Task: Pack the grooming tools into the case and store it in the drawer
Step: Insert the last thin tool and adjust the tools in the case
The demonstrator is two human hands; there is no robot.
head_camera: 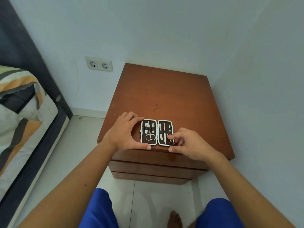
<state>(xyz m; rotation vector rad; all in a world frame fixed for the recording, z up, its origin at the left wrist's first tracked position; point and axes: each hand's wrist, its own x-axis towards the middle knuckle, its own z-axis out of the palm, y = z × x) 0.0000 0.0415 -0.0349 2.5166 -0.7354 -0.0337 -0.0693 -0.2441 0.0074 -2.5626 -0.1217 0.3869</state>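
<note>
The case (157,132) lies open and flat at the front edge of the nightstand (166,96), two white-rimmed halves with dark lining and steel tools under elastic bands: scissors (150,134) left, slim files right. The left hand (125,132) cups its left side, fingers spread. The right hand (187,142) pinches a thin tool (170,142) at the right half's lower corner.

Looks like a bedroom at someone's home. There's a bed (21,112) on the left with a striped orange, grey and white duvet, and a small brown wooden nightstand (166,96) with drawers tucked into the corner. Plain pale walls, a double socket (98,64) low down, white tiled floor (148,198).
</note>
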